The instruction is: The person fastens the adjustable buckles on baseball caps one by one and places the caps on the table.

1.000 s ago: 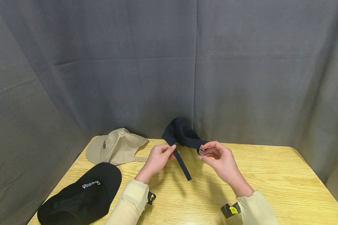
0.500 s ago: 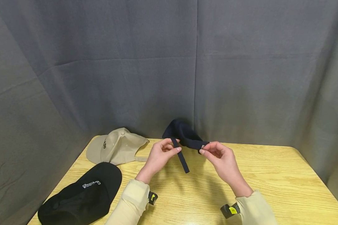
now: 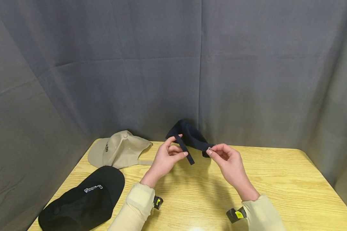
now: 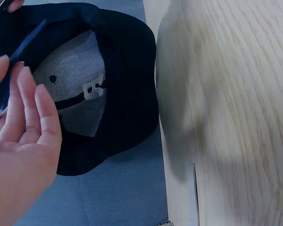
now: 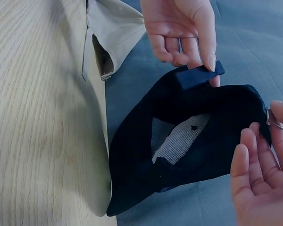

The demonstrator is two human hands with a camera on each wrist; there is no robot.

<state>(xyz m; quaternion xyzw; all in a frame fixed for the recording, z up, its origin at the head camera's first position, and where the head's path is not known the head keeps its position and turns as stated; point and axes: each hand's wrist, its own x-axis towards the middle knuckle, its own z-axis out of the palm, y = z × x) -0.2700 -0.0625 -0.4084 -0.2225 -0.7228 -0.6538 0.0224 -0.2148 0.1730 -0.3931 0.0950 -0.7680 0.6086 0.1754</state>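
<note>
A navy baseball cap (image 3: pixel 189 133) is held up between both hands near the table's far side. My left hand (image 3: pixel 166 158) pinches the cap's loose back strap (image 3: pixel 182 146), with its free end pointing down toward the right. At the other side of the back opening, my right hand (image 3: pixel 230 165) pinches the small metal buckle (image 5: pixel 274 120) between thumb and fingertips. Strap and buckle are apart. The right wrist view looks into the cap's opening, where pale mesh lining (image 5: pixel 181 143) shows. Fingers mostly cover the buckle in the head view.
On the left of the wooden table (image 3: pixel 277 179) lies a beige cap (image 3: pixel 127 149), its brim to the left. Nearer me is a black cap (image 3: pixel 84 199) with white lettering. A grey curtain (image 3: pixel 248 80) hangs behind the table.
My left fingers have shifted up along the strap, and its free end has risen. The right fingertips have closed over the buckle, which showed more plainly before. The other caps stay put.
</note>
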